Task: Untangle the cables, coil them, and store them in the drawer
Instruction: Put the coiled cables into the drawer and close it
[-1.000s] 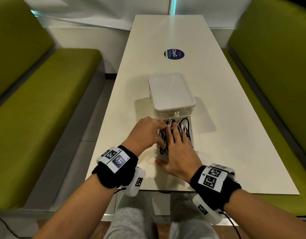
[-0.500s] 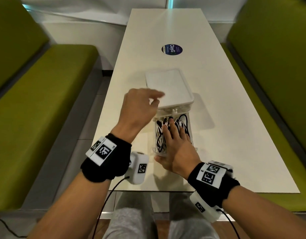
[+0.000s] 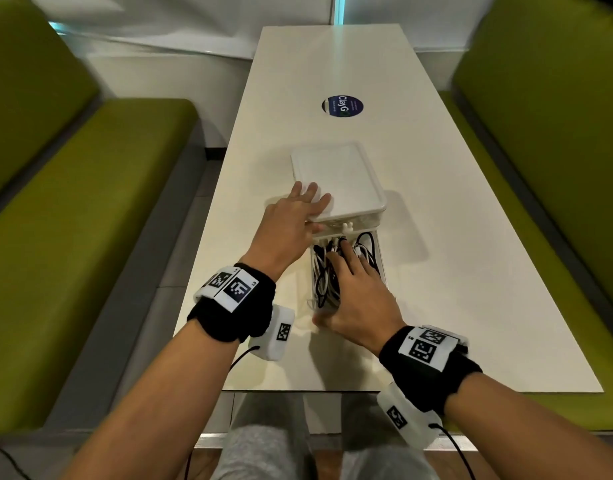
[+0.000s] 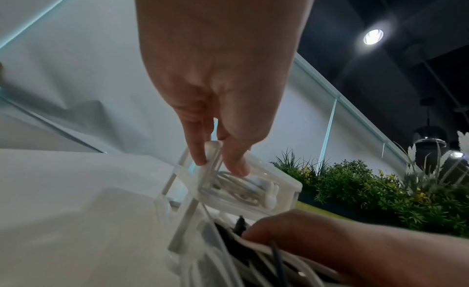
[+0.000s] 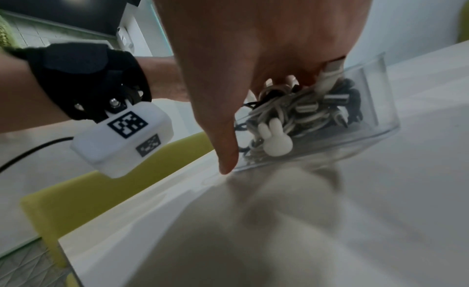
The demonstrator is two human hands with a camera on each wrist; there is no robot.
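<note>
A white plastic drawer box [image 3: 339, 174] stands mid-table. Its lower clear drawer [image 3: 381, 261] is pulled out toward me and holds a bundle of black and white cables [image 3: 321, 282]. My left hand [image 3: 310, 199] lies flat on the box's near left corner; in the left wrist view a fingertip [image 4: 198, 154] and the thumb straddle that corner. My right hand [image 3: 346, 259] presses the cables [image 5: 317, 109] down with straight fingers, its thumb [image 5: 225, 159] outside the drawer's front wall beside a white rabbit-shaped knob [image 5: 275, 141]. Another knob [image 3: 346, 226] shows on the shut upper drawer.
The white table [image 3: 454, 271] runs away from me, with a round blue sticker [image 3: 342, 106] beyond the box. Green benches [image 3: 73, 220] flank it on both sides. The table's near edge [image 3: 332, 390] lies just behind my wrists.
My left hand has lifted off the cables in the drawer and moved forward onto the box's top corner. My right hand stays pressed on the cables.
</note>
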